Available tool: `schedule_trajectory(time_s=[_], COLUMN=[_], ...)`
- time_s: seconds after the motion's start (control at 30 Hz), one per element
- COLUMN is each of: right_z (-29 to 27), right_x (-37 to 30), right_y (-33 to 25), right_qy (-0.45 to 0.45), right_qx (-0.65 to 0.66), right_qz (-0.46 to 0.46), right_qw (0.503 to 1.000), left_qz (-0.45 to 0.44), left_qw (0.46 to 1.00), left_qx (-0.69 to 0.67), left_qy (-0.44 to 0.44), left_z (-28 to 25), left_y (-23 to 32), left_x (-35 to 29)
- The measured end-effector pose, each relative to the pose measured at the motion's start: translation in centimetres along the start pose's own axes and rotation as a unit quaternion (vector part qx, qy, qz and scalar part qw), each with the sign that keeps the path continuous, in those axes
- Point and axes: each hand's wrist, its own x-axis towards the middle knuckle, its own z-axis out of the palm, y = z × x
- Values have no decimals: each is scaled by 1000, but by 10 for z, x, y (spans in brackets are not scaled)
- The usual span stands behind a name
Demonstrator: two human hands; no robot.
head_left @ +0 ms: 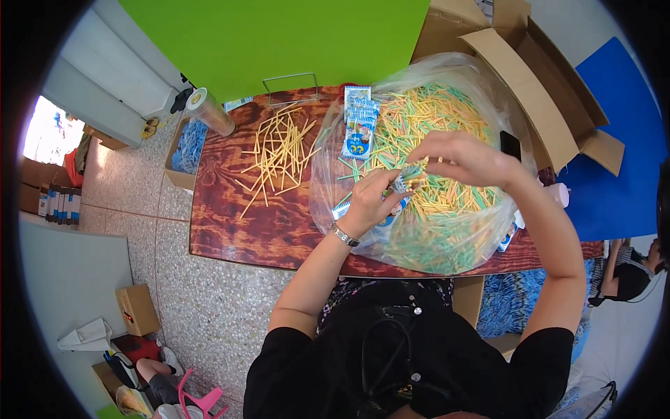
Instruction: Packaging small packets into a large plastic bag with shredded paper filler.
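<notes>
My left hand (368,201), with a metal watch on its wrist, is closed around a small blue-and-white packet (400,184). Pale yellow stick ends show at the packet's mouth. Right beside that mouth, my right hand (469,158) has its fingers curled, and small yellow stick tips show at them. Both hands are above a large clear plastic bag (328,183), spread wide and full of thin sticks (447,112) in yellow, green and pink. Several flat blue-and-white packets (359,134) lie at the bag's left side.
Loose yellow sticks (279,150) are strewn on the red-brown wooden table (227,227). A clear cylinder (209,112) and wire stand (292,87) are behind them. An open cardboard box (530,91) is at back right, with a dark phone-like object (510,144) nearby. Boxes of blue packets (190,145) flank the table.
</notes>
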Motion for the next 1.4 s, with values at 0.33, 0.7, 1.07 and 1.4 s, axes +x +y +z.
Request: schedule_trajectory(time_s=[0.33,0.7,1.07,1.4], right_z=[51,132,129,168], right_x=[22,98,41,-1], right_y=[13,101,60,56], right_qy=[186,293,-9,77], right_qx=[55,148,-149,-187], right_qz=[3,114,183,99], right_qw=[981,938,972,974], left_qz=[-147,-192,-77,-145], left_qw=[989,977,953,966], left_qx=[27,61,253,162], left_qy=[-12,67,-149,-139], left_z=[-9,-37,-9,-19], left_y=[-38,-74,-120,-49], left_x=[-21,-36,-16,-15])
